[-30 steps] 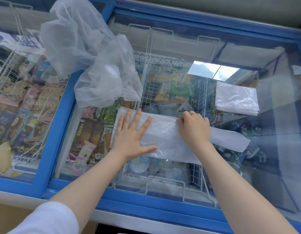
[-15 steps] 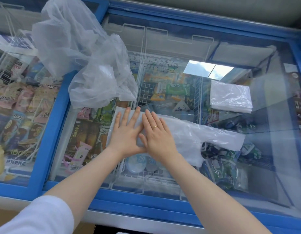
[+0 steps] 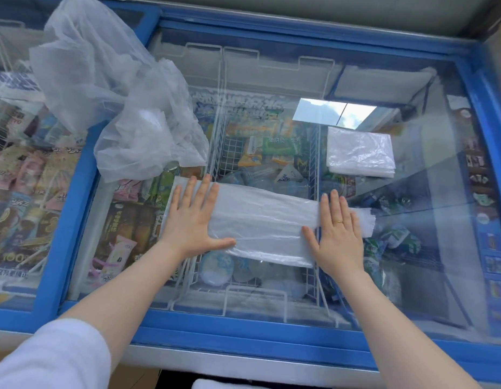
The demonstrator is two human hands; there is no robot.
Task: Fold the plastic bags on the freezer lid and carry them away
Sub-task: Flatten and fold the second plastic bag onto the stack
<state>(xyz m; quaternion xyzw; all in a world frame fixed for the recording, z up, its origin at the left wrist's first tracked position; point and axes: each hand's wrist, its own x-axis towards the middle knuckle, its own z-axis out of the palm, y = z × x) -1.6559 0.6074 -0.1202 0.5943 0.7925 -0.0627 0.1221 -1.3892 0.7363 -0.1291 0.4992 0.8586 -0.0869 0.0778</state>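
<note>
Step in hand, as judged: flattening one plastic bag (image 3: pixel 262 220) into a long strip on the freezer lid (image 3: pixel 412 248); left hand (image 3: pixel 191 220) and right hand (image 3: pixel 337 234) press flat on its two ends, each grip fully open, holding nothing. Next move likely needs one end lifted and folded over. Bag is thin, translucent white, creased; folded stack (image 3: pixel 360 151) lies beyond its right end, crumpled pile (image 3: pixel 117 94) beyond its left.
</note>
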